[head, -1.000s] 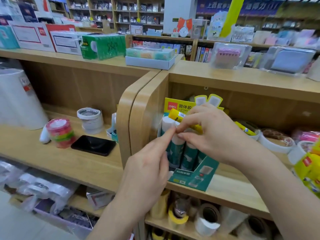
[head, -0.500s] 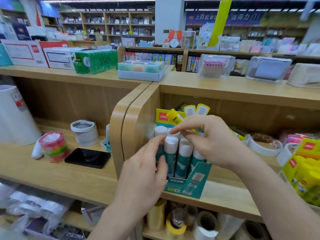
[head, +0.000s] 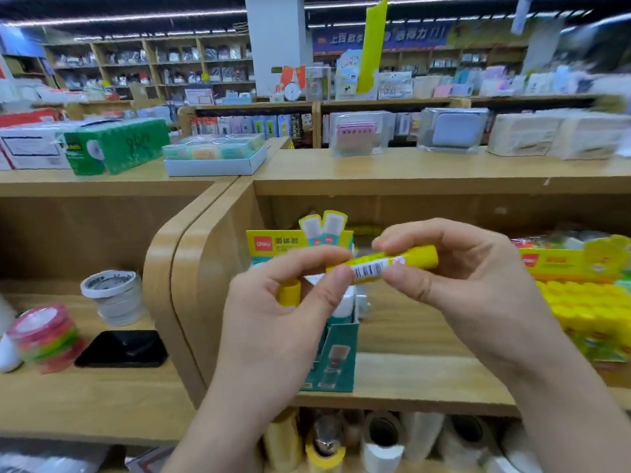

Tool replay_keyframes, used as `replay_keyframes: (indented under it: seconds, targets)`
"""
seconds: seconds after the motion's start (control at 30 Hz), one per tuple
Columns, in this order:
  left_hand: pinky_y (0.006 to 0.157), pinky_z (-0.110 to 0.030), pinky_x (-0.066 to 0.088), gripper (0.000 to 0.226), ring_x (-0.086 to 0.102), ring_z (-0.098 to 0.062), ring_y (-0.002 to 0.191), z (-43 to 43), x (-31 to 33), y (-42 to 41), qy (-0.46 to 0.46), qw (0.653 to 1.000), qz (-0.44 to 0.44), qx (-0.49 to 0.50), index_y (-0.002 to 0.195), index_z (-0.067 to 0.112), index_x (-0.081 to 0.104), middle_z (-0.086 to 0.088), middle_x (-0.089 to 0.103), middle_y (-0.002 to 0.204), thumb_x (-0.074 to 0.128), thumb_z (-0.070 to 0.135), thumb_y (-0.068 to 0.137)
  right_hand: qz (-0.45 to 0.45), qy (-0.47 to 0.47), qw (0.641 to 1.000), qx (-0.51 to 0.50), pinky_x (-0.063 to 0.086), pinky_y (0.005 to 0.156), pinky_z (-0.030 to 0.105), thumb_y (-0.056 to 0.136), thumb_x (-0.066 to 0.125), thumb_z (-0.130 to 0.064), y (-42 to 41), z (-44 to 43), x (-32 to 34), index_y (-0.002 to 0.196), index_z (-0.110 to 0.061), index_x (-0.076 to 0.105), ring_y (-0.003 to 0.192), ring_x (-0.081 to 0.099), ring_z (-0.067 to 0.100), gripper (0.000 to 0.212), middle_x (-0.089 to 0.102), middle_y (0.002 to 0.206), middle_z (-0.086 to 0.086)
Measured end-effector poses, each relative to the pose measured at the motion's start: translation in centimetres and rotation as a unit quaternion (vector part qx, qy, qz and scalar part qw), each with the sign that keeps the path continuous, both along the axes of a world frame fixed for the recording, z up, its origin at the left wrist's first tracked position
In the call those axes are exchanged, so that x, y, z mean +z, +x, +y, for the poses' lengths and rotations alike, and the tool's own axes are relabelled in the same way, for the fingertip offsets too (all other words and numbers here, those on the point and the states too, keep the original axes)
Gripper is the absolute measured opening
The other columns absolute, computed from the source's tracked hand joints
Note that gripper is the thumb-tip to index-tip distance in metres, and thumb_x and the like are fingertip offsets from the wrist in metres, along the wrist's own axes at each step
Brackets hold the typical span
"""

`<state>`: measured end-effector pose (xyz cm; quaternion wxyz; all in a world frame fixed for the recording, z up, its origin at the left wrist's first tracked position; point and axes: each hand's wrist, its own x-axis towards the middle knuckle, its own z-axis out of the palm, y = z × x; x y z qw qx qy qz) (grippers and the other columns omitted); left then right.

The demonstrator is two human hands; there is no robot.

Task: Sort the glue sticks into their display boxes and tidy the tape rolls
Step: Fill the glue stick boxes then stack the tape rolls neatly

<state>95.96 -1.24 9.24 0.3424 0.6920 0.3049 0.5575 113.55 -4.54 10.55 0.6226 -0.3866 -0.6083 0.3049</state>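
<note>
While our left hand (head: pixel 283 302) and right hand (head: pixel 471 285) pinch one yellow stick (head: pixel 392 262) level in the air, just in front of the teal box (head: pixel 336 356), we judge the sorting only partly done. A second stick (head: pixel 289 292) sits under our left fingers. Both probably belong in the yellow box (head: pixel 580 268), off to the right. The tape rolls (head: pixel 112 295) on the left shelf (head: pixel 102 404) stand loose, not yet tidied.

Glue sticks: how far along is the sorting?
Partly done. The yellow display box on the right already holds many yellow sticks. In hand: left hand and right hand pinch one yellow glue stick in front of the teal display box. Left: boxing that stick and, likely, tidying the tape rolls on the left shelf.
</note>
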Motion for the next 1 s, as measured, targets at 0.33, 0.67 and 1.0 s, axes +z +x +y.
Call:
replay_keyframes:
  seconds: [0.33,0.67,1.0]
  targets:
    - [0.053,-0.008,0.040,0.028,0.045,-0.004,0.053,-3.6,-2.5,7.9,0.009,0.995,0.057,-0.075,0.091,0.042,0.071,0.025,0.066,0.075,0.081,0.022,0.074,0.089,0.014,0.981,-0.170,0.054,0.067,0.023,0.068,0.071,-0.013,5.6,-6.3,-1.4,0.091,-0.009,0.065,0.081,0.069,0.020,0.024,0.074,0.088,0.012]
    - [0.053,-0.027,0.031,0.043,0.041,-0.012,0.062,-4.8,-3.6,16.3,-0.271,0.931,-0.010,-0.245,0.085,0.023,0.069,-0.002,0.052,0.076,0.052,-0.008,0.062,-0.013,0.032,0.940,-0.341,0.054,0.076,0.019,0.072,0.074,-0.017,17.7,-11.0,-2.1,0.091,-0.023,0.066,0.086,0.071,0.014,0.022,0.074,0.091,0.000]
    - [0.072,-0.031,0.057,0.076,0.069,-0.032,0.087,-4.3,-5.7,19.6,-0.281,0.897,-0.131,-0.315,0.124,0.012,0.059,-0.019,0.068,0.095,0.086,-0.002,0.055,-0.194,-0.017,0.936,-0.294,0.054,0.077,0.021,0.078,0.079,-0.016,21.8,-9.3,-6.0,0.093,-0.028,0.068,0.085,0.067,0.008,0.021,0.069,0.086,-0.013]
